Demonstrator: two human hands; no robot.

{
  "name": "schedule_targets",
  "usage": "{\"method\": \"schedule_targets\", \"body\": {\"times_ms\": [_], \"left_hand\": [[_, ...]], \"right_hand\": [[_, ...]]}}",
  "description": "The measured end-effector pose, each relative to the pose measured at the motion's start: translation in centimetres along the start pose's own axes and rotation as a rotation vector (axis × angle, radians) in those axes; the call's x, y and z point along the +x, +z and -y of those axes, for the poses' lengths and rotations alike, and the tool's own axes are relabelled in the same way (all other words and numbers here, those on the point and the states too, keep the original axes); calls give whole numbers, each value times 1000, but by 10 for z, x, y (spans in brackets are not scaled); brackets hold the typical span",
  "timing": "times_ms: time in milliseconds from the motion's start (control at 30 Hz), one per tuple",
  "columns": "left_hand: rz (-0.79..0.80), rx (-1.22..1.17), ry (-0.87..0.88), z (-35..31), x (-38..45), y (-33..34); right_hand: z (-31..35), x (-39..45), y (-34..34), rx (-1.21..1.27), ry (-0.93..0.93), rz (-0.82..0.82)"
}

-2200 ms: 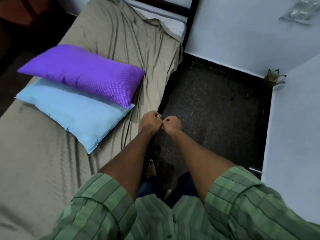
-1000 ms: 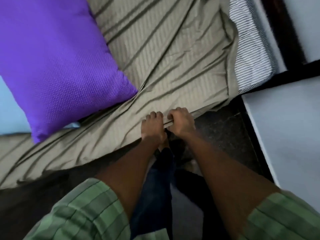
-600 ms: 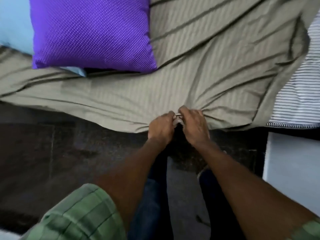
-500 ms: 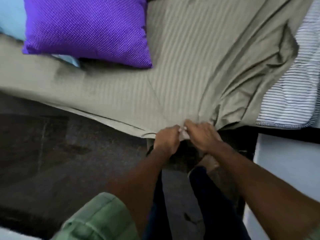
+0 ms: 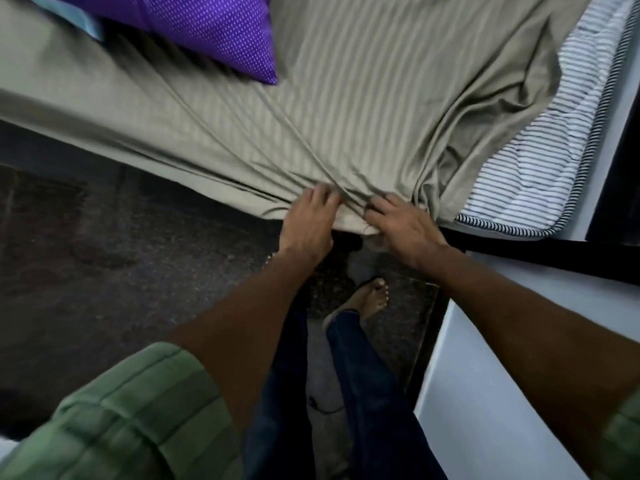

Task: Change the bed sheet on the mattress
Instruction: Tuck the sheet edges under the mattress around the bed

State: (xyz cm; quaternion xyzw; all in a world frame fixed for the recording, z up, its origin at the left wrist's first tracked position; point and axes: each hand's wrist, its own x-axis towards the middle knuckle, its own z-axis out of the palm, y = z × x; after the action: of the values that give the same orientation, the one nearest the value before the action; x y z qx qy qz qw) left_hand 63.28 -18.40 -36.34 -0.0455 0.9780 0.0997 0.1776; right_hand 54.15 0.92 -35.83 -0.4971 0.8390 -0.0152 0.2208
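An olive-green striped bed sheet (image 5: 346, 98) covers most of the mattress. The black-and-white striped mattress (image 5: 540, 168) shows bare at the right corner, where the sheet is bunched. My left hand (image 5: 308, 220) and my right hand (image 5: 401, 226) grip the sheet's hanging edge side by side at the near side of the bed. Creases fan out from the two hands across the sheet. A purple pillow (image 5: 207, 26) lies on the sheet at the upper left, over a light blue pillow (image 5: 83, 19) of which only a corner shows.
Dark speckled floor (image 5: 121, 271) runs along the bed's near side. My bare foot (image 5: 370, 299) stands just below my hands. A pale wall (image 5: 502, 375) rises at the right, with the dark bed frame (image 5: 620, 168) beyond the mattress corner.
My head has leaned closer over the bed edge. Both hands stay on the sheet's edge and have spread slightly apart, pulling it so new creases radiate from them.
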Motion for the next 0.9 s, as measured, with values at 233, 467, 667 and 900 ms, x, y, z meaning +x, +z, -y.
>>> {"method": "schedule_targets", "body": {"times_ms": [233, 467, 667, 900], "left_hand": [[-55, -219, -246, -12, 10, -6], [231, -264, -78, -60, 11, 1], [446, -68, 44, -69, 25, 15], [-197, -232, 165, -96, 36, 6]], "right_hand": [[3, -5, -14, 95, 237, 126], [-38, -52, -6, 236, 343, 394], [-38, -66, 5, 286, 302, 112], [-66, -69, 0, 405, 1234, -658]]}}
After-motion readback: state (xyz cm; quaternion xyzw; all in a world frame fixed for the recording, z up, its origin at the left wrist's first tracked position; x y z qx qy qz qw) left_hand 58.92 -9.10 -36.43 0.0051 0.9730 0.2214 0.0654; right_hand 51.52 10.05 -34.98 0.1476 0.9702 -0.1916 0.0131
